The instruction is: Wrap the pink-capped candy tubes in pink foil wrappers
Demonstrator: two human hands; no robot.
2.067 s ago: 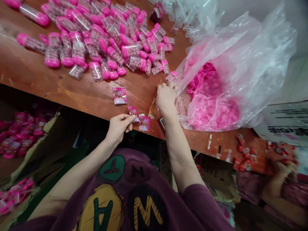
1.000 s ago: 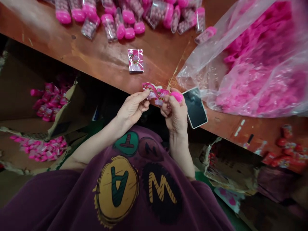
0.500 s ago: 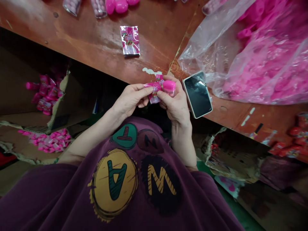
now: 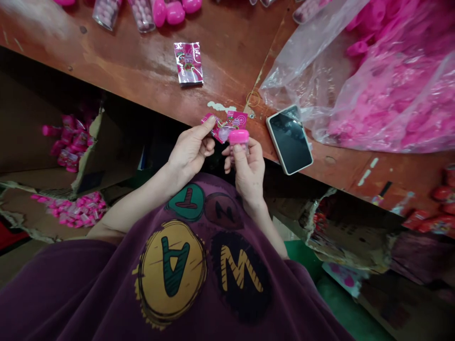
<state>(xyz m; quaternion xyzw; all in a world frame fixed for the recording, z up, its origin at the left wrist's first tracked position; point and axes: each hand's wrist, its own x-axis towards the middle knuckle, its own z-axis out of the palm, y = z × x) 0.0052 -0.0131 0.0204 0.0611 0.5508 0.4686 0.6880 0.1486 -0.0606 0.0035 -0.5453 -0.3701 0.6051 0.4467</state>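
My left hand (image 4: 192, 147) pinches a pink printed plastic sleeve (image 4: 215, 129) between thumb and fingers at the table's front edge. The sleeve is spread out, its printed panels reaching toward my right hand. In my right hand (image 4: 248, 163) is a small clear bottle with a pink cap (image 4: 238, 137), held upright, with the thumb across its front. Small pale pink balls show dimly inside it. The bottle's cap overlaps the sleeve's lower right edge in view; whether they touch I cannot tell. A flat stack of the same printed sleeves (image 4: 188, 64) lies farther back on the table.
A phone (image 4: 290, 139) lies right of my hands, beside a large clear bag of pink parts (image 4: 384, 109). Filled bottles (image 4: 106, 13) and pink caps (image 4: 175, 13) stand at the back. Below left, open cartons hold wrapped bottles (image 4: 71, 142) and small pink pieces (image 4: 76, 208).
The sleeve has opened out from between my pressed-together fingers. My right hand has drawn back toward my body with the bottle, now turned upright, and the hands are farther apart.
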